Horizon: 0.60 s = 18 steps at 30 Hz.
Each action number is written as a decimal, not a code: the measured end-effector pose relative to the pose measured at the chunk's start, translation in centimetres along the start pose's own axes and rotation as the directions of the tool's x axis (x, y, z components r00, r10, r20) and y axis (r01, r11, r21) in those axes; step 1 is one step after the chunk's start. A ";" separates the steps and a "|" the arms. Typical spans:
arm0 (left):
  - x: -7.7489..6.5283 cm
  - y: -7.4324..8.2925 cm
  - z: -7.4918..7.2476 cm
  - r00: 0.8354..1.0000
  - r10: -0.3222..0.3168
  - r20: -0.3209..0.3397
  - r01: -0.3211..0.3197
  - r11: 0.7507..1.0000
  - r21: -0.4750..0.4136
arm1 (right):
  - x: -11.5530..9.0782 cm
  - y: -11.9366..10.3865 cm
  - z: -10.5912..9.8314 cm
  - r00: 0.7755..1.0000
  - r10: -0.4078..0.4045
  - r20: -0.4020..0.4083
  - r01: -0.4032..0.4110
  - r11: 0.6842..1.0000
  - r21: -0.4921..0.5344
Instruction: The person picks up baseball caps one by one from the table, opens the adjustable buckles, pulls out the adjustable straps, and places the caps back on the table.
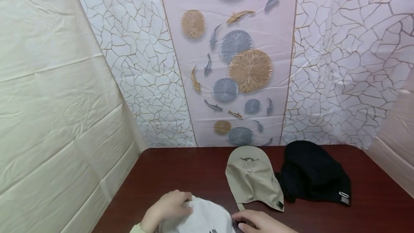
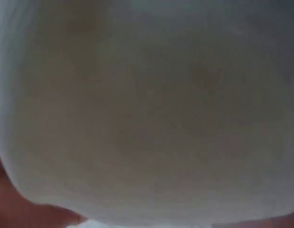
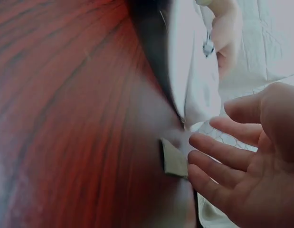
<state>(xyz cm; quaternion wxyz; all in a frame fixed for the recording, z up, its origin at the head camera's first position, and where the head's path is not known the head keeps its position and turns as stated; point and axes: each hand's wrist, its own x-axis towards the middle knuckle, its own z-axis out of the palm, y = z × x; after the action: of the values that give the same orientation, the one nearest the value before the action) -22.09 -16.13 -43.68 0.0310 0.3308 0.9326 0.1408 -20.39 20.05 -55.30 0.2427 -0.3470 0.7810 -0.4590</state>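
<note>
A white cap (image 1: 207, 216) with dark lettering lies at the near edge of the head view, partly cut off by the frame. My left hand (image 1: 171, 206) is at its left side, fingers loosely bent over the crown. In the right wrist view that hand (image 3: 226, 38) shows behind the cap (image 3: 196, 80), near a small metal buckle (image 3: 208, 47). My right hand (image 1: 258, 220) is by the cap's right edge. Its fingers (image 3: 222, 152) are spread and relaxed, holding nothing. A blurred pale surface (image 2: 147, 118) fills most of the left wrist view.
A beige cap (image 1: 250, 181) lies on the dark red table (image 1: 181, 168), its strap end near my right hand. To its right is a black cap (image 1: 313, 175) with a small pale tag. A patterned curtain (image 1: 129, 64) stands behind the table, and cream cloth (image 1: 58, 100) borders its left side.
</note>
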 end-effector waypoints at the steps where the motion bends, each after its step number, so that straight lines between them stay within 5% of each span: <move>1: -0.4 -0.7 -0.2 0.998 -0.058 -0.018 0.058 0.998 0.006 | -0.1 -0.1 0.0 1.000 0.004 0.000 -0.004 1.000 -0.007; 4: -1.6 -2.7 -0.9 0.963 -0.257 -0.081 0.260 0.965 0.023 | -0.1 -0.4 0.1 1.000 0.005 0.020 -0.005 1.000 -0.029; 7: -2.7 -4.4 -2.1 0.888 -0.442 -0.127 0.450 0.892 0.039 | -0.1 -0.7 0.1 0.999 -0.041 0.027 0.045 0.990 -0.131; 9: -3.2 -5.3 -2.9 0.847 -0.511 -0.142 0.523 0.850 0.059 | -0.2 -0.8 0.1 0.996 -0.084 0.017 0.085 0.974 -0.209; 11: -3.5 -6.0 -3.5 0.826 -0.542 -0.154 0.557 0.827 0.079 | -0.5 -0.9 0.0 0.993 -0.115 0.000 0.111 0.957 -0.269; 15: -4.0 -6.5 -4.3 0.826 -0.541 -0.161 0.556 0.828 0.068 | -1.1 -1.3 -0.1 0.986 -0.166 -0.012 0.156 0.947 -0.281; 18: -4.6 -6.7 -4.5 0.883 -0.446 -0.148 0.450 0.893 -0.007 | -1.4 -1.6 0.0 0.975 -0.221 0.000 0.213 0.942 -0.258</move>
<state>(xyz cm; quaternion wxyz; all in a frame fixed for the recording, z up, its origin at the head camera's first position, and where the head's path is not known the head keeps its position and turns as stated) -23.29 -25.08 -41.45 -0.0102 0.0960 0.9853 0.1410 -18.96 20.60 -53.82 0.1325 -0.4527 0.7943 -0.3830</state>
